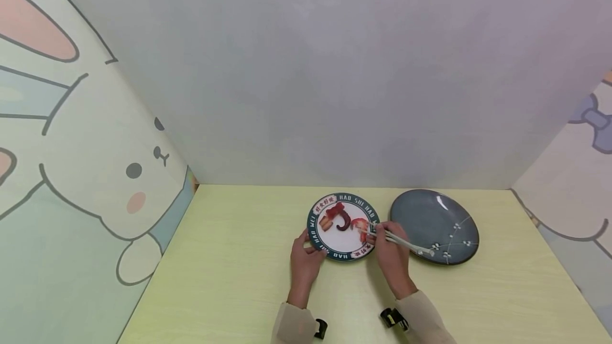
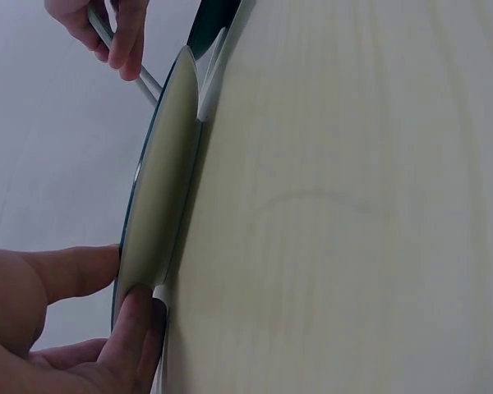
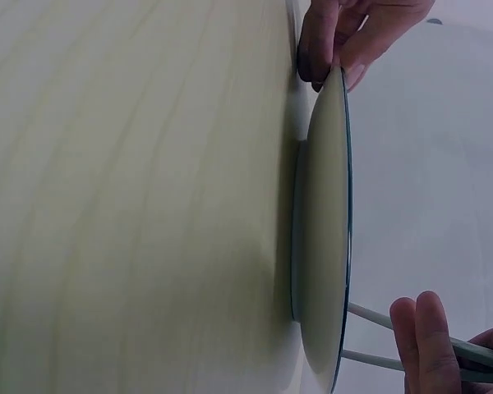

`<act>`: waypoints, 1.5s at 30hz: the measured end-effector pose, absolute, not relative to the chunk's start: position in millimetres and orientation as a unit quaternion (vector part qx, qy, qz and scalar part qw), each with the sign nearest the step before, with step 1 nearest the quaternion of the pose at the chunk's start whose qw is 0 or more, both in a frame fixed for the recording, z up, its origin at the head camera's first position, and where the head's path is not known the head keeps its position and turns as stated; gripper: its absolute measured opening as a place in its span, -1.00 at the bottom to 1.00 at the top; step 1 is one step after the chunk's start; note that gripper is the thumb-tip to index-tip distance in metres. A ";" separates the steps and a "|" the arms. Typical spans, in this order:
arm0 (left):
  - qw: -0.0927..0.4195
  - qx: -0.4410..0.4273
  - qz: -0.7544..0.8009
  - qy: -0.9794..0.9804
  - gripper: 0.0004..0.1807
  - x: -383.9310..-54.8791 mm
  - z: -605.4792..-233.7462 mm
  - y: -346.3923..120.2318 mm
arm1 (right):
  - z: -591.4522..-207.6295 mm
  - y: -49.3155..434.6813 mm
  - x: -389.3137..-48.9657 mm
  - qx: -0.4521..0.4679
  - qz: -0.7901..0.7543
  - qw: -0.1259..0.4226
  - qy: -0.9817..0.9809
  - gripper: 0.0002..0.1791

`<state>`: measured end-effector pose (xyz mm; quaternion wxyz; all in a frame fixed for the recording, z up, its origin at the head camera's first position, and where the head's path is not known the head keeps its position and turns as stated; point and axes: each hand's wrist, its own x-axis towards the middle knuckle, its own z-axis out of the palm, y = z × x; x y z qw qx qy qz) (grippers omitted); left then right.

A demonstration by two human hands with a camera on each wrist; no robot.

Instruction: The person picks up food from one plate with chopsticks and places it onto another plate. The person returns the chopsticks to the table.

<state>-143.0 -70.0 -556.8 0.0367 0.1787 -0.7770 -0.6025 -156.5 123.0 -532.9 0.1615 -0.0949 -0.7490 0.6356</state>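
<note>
My left hand (image 1: 304, 264) grips the near left rim of a small round plate (image 1: 313, 235) with a dark green lettered border. In the left wrist view, the thumb lies on the upper edge of the plate (image 2: 160, 172) and fingers sit beneath it. My right hand (image 1: 393, 259) holds a pair of pale chopsticks (image 1: 413, 246), their tips at a red-and-white shrimp-like piece (image 1: 359, 224) on the plate's right side. Whether the tips pinch it, I cannot tell. A dark red curled tentacle-like piece (image 1: 345, 222), a red piece (image 1: 336, 209) and a brownish piece (image 1: 326, 223) lie left of it.
A larger dark blue-grey oval plate (image 1: 425, 216) with white blossoms lies just right of the small plate, partly behind the right hand. The pale wooden table (image 1: 229, 259) meets a grey wall (image 1: 306, 94) at the back. Walls with cartoon rabbits flank both sides.
</note>
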 end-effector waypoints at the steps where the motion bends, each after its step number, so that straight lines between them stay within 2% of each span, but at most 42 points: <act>1: 0.036 0.179 -0.603 -0.777 -0.17 -143.0 -556.9 -69.9 | -533.1 122.8 -156.5 -0.093 0.631 0.165 -0.752 -0.78; 10: 0.036 0.177 -0.600 -0.779 -0.16 -142.0 -557.1 -70.3 | -531.1 122.0 -157.4 -0.085 0.577 0.177 -0.793 -0.75; 19: 0.036 0.176 -0.604 -0.777 -0.17 -141.6 -556.9 -70.2 | -529.3 124.1 -158.7 -0.074 0.611 0.134 -0.777 -0.70; 29: 0.034 0.177 -0.605 -0.775 -0.17 -140.5 -557.4 -70.5 | -535.3 124.9 -162.3 -0.074 0.622 0.119 -0.770 -0.70; 45: 0.036 0.179 -0.602 -0.778 -0.18 -142.0 -557.1 -69.8 | -539.0 127.3 -166.8 -0.061 0.589 0.180 -0.786 -0.70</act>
